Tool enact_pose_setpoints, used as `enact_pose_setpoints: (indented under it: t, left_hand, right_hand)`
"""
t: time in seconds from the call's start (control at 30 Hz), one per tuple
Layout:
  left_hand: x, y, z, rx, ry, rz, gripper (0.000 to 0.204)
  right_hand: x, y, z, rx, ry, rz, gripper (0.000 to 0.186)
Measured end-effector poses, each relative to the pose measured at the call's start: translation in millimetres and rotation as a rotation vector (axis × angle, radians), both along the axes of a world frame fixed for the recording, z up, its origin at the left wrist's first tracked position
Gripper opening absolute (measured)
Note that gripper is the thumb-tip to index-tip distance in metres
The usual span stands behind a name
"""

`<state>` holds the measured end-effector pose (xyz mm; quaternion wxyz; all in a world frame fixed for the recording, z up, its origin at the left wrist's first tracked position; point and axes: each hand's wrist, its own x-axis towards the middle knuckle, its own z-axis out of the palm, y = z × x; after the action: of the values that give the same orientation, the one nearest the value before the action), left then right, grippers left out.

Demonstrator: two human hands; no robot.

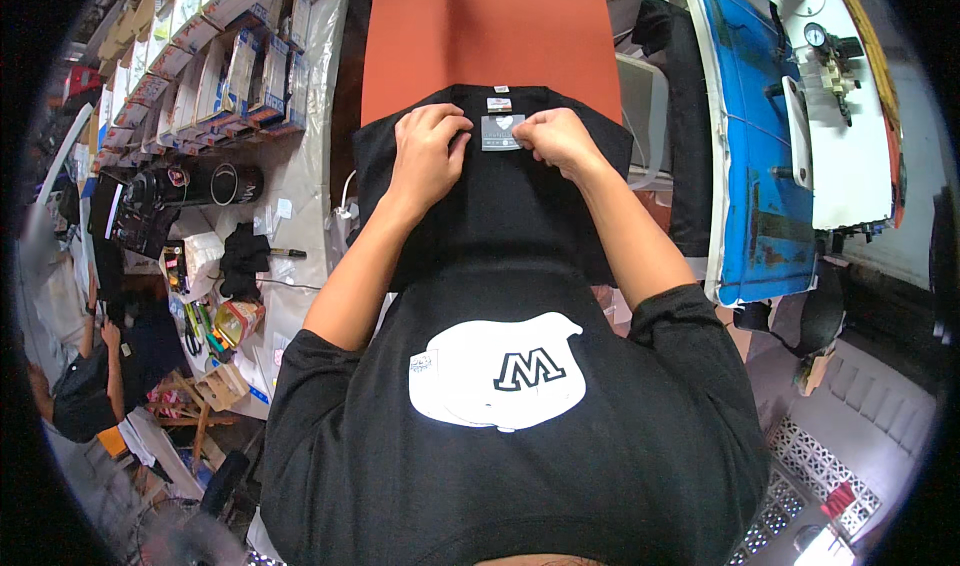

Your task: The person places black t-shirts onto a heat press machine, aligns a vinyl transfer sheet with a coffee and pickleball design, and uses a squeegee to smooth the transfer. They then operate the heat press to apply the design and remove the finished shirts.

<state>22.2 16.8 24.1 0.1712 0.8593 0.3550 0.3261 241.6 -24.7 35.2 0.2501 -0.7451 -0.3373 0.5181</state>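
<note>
Aligning the label [502,133], seemingly, our right hand [562,141] pinches it; left hand [430,148] curled, grip unclear; next calls for steadiness.

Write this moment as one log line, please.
left hand: on black shirt | right hand: at right edge of grey label, grip unclear | grey label: below white tag | black shirt: over orange board
</note>
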Motion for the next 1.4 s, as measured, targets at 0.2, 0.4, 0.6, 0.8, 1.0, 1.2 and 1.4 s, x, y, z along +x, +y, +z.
enact_pose_setpoints:
  t: [0.2,0.4,0.6,0.8,1.0,1.2,1.4]
  left_hand:
    - [24,54,-8,0.108,0.033,-0.16,0.011]
    - [50,100,-11,0.308,0.339,-0.517,0.016]
    - [64,118,4,0.596,0.587,-0.776,0.013]
    - [81,125,20,0.856,0.568,-0.946,0.013]
    - [88,144,10,0.457,0.4,-0.933,0.006]
    - [77,152,-11,-0.096,0.126,-0.441,0.012]
    - [48,142,0,-0.107,0.026,-0.235,0.01]
  right_hand:
    - [-17,-10,13,0.425,-0.756,0.137,0.033]
    - [-29,-38,-9,0.858,-0.855,0.329,0.029]
    - [-29,-40,-21,0.888,-0.81,0.24,0.032]
    - [-30,-38,-21,0.881,-0.803,0.176,0.031]
    - [-29,-38,-19,0.857,-0.768,0.169,0.031]
    - [-28,-34,-15,0.843,-0.811,0.234,0.037]
    - [-27,-18,-10,0.769,-0.901,0.31,0.046]
